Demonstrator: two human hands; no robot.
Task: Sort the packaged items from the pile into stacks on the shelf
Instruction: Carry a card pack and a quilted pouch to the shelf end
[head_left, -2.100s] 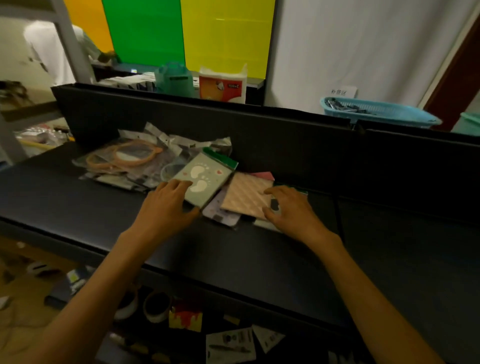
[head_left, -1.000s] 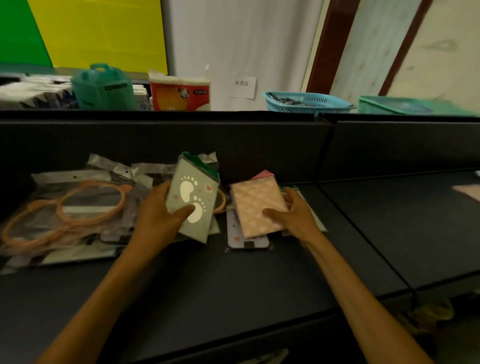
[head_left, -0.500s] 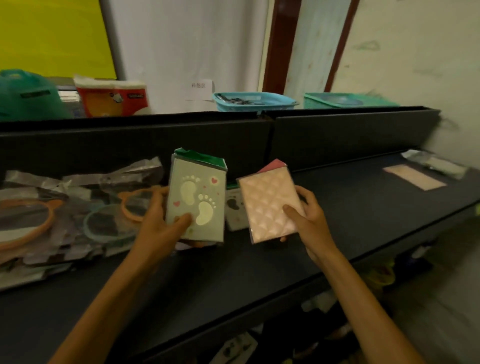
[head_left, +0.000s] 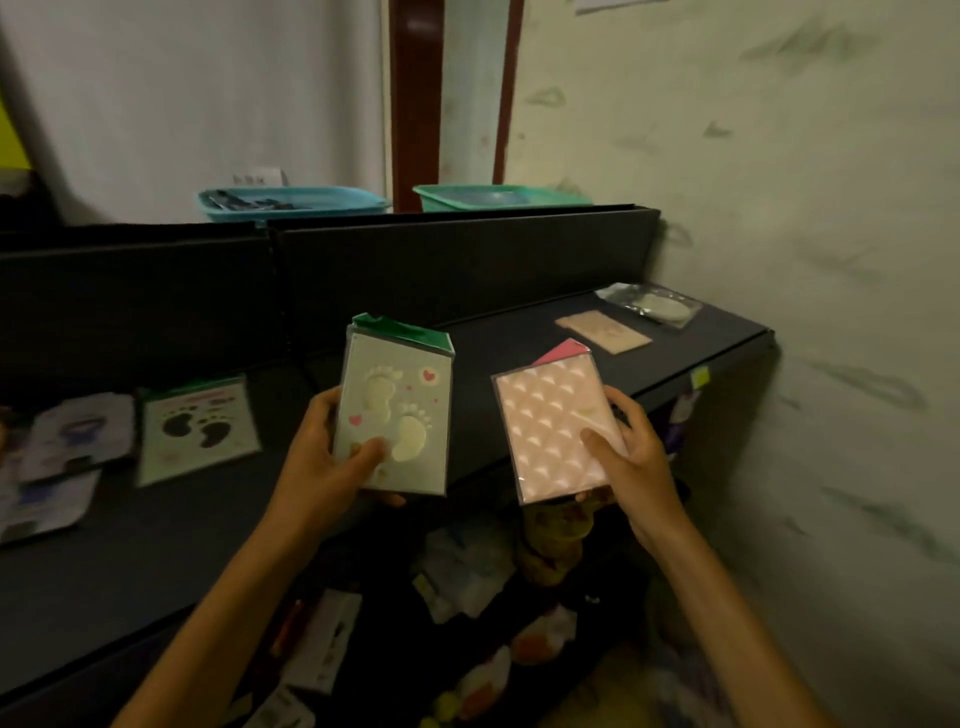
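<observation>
— Plastic-wrapped packets lie at the far left of the black shelf (head_left: 519, 332); blurred ones, then a footprint card (head_left: 200, 431) flat beside them; is that the pile or a stack?

— Cannot tell; next, the left hand (head_left: 317, 467) grips a pale green footprint packet (head_left: 396, 410), thumb across its front, held upright over the shelf's front edge.

— And the other?

— The right hand (head_left: 631, 462) holds a pink quilted packet (head_left: 553, 431) the same way; further right a beige packet (head_left: 602, 332) and a clear-bagged round item (head_left: 652, 306) lie well apart near the wall.

— So sorting looks barely begun; both held packets are unplaced.
</observation>
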